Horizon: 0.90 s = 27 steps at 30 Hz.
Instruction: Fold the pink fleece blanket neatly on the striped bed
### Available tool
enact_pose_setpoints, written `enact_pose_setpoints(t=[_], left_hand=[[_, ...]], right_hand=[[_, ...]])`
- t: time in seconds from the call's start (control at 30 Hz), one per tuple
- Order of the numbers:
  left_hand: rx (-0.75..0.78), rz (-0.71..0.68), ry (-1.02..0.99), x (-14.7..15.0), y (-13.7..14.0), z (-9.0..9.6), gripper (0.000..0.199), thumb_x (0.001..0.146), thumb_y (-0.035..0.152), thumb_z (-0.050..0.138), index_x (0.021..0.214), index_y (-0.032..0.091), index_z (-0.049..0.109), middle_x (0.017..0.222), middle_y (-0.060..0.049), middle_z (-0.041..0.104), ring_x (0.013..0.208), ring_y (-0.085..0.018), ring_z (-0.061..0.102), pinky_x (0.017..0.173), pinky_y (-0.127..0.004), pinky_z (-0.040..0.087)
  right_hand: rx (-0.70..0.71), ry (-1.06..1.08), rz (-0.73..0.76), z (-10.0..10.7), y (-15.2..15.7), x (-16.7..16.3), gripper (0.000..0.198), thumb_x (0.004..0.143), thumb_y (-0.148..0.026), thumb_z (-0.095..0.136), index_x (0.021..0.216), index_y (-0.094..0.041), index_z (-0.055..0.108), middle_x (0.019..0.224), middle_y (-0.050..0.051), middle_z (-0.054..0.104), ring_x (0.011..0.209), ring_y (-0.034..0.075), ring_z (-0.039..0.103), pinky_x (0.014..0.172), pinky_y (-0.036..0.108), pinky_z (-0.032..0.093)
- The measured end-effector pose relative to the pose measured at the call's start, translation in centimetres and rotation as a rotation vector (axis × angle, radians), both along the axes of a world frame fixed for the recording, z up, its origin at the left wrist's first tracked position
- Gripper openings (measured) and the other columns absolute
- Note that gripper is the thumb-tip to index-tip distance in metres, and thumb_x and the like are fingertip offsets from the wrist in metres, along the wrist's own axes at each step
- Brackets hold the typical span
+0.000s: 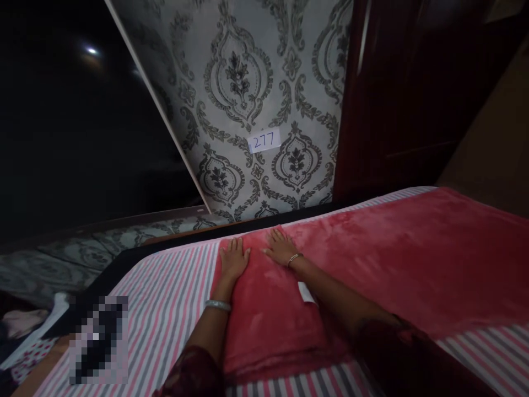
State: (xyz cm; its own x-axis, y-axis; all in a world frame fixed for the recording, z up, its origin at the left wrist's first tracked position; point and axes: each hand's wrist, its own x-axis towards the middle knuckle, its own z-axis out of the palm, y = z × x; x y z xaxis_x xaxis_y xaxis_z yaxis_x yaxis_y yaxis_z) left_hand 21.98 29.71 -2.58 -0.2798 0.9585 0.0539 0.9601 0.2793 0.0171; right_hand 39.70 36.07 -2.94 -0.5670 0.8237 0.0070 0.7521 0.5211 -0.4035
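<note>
A red plush blanket lies over a bed, its left part folded into a layered panel with a white tag near the fold. My left hand rests flat on the folded panel close to its far left corner, fingers spread. Just to its right, my right hand is pressed flat on the same red fabric near the far edge, fingers apart. Neither hand grips anything. Underneath, a striped sheet in pink, grey and white shows on the left and along the near side.
A patterned wall with a paper label reading 277 rises behind the bed's black edge. A large dark screen stands at left, a dark red door or cabinet panel at right. Clothes lie lower left, beside a pixelated patch.
</note>
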Motion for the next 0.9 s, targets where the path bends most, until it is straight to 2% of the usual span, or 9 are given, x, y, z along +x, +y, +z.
enact_pose_setpoints(t=[0.1, 0.17, 0.23, 0.3, 0.47, 0.6, 0.7, 0.77, 0.9], left_hand=[[-0.023, -0.02, -0.057, -0.1, -0.3, 1.4, 0.06, 0.102, 0.04, 0.035, 0.156, 0.012, 0.036, 0.163, -0.02, 0.032, 0.152, -0.031, 0.029, 0.12, -0.06, 0.025], [-0.016, -0.033, -0.088, 0.5, -0.7, 2.3, 0.06, 0.103, 0.039, 0.034, 0.156, 0.011, 0.035, 0.162, -0.021, 0.032, 0.152, -0.032, 0.029, 0.12, -0.061, 0.025], [0.008, -0.069, -0.11, 1.8, -1.2, 3.1, 0.06, 0.103, 0.037, 0.034, 0.157, 0.011, 0.033, 0.163, -0.021, 0.031, 0.153, -0.032, 0.026, 0.122, -0.061, 0.019], [0.02, -0.137, -0.131, 3.8, -1.8, 3.5, 0.058, 0.103, 0.035, 0.036, 0.156, 0.014, 0.034, 0.164, -0.018, 0.031, 0.154, -0.029, 0.024, 0.125, -0.056, 0.015], [-0.021, -0.307, -0.188, 8.8, -2.7, 3.3, 0.054, 0.101, 0.033, 0.043, 0.154, 0.02, 0.04, 0.164, -0.012, 0.035, 0.154, -0.025, 0.027, 0.125, -0.05, 0.018], [-0.037, -0.341, -0.199, 10.8, -2.4, 3.1, 0.054, 0.101, 0.029, 0.041, 0.153, 0.017, 0.039, 0.164, -0.015, 0.034, 0.153, -0.027, 0.028, 0.125, -0.054, 0.018], [-0.025, -0.335, -0.19, 11.7, -2.0, 2.6, 0.054, 0.101, 0.029, 0.04, 0.153, 0.015, 0.039, 0.163, -0.017, 0.035, 0.152, -0.028, 0.03, 0.124, -0.055, 0.02], [-0.007, -0.337, -0.185, 12.2, -1.9, 2.0, 0.053, 0.102, 0.029, 0.039, 0.153, 0.015, 0.039, 0.162, -0.017, 0.037, 0.151, -0.028, 0.032, 0.123, -0.054, 0.021], [0.058, -0.327, -0.168, 13.2, -2.2, 0.3, 0.052, 0.103, 0.028, 0.036, 0.153, 0.015, 0.041, 0.16, -0.016, 0.04, 0.151, -0.028, 0.032, 0.124, -0.055, 0.02]], right_hand=[[0.014, 0.129, 0.035, 0.6, -0.8, 2.7, 0.06, 0.097, -0.032, 0.051, 0.152, -0.009, 0.045, 0.16, 0.017, 0.039, 0.151, 0.028, 0.03, 0.121, 0.046, 0.027], [0.015, 0.242, 0.027, 0.3, -1.9, 5.1, 0.057, 0.093, -0.026, 0.052, 0.149, -0.013, 0.049, 0.15, 0.014, 0.053, 0.142, 0.027, 0.045, 0.115, 0.042, 0.038], [-0.046, 0.395, -0.019, -0.2, -3.4, 7.5, 0.053, 0.091, -0.021, 0.051, 0.144, -0.018, 0.055, 0.134, 0.009, 0.067, 0.124, 0.025, 0.061, 0.103, 0.039, 0.049], [-0.109, 0.519, -0.072, -0.9, -5.2, 9.5, 0.048, 0.088, -0.019, 0.052, 0.135, -0.018, 0.061, 0.117, 0.007, 0.074, 0.103, 0.023, 0.069, 0.09, 0.034, 0.054], [-0.077, 0.493, -0.115, -2.0, -10.2, 12.6, 0.037, 0.09, -0.031, 0.056, 0.121, -0.014, 0.067, 0.091, 0.006, 0.073, 0.078, 0.019, 0.066, 0.074, 0.03, 0.05], [-0.09, 0.446, -0.164, -2.2, -12.8, 13.3, 0.048, 0.092, -0.041, 0.056, 0.132, -0.014, 0.06, 0.085, 0.004, 0.07, 0.073, 0.019, 0.063, 0.066, 0.028, 0.045], [-0.1, 0.454, -0.176, -2.4, -13.3, 13.3, 0.06, 0.091, -0.04, 0.059, 0.144, -0.012, 0.052, 0.078, 0.002, 0.068, 0.068, 0.019, 0.061, 0.062, 0.028, 0.042], [-0.117, 0.507, -0.17, -2.6, -13.1, 13.2, 0.061, 0.089, -0.039, 0.061, 0.144, -0.013, 0.052, 0.076, 0.001, 0.067, 0.068, 0.019, 0.061, 0.061, 0.028, 0.043], [-0.307, 0.683, -0.194, -3.0, -12.2, 13.0, 0.056, 0.087, -0.031, 0.06, 0.139, -0.013, 0.055, 0.071, -0.002, 0.063, 0.063, 0.016, 0.06, 0.055, 0.025, 0.044]])
